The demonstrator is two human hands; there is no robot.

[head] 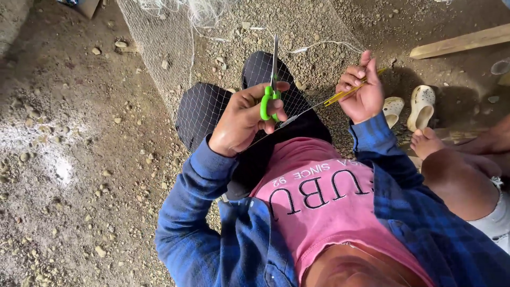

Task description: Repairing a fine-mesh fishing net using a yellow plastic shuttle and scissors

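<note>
My left hand (241,119) grips green-handled scissors (271,85), blades pointing up and away over a fine white fishing net (170,48) draped across my knees. My right hand (361,90) holds a thin yellow netting needle (348,93), and a taut line runs from it toward the scissors. I wear blue plaid sleeves and a pink shirt. The net spreads up toward the top of the head view over the dirt.
Stony dirt ground (69,159) lies all around. A pair of cream clogs (411,109) sits at the right beside another person's bare foot and leg (451,165). A wooden plank (462,41) lies at the upper right.
</note>
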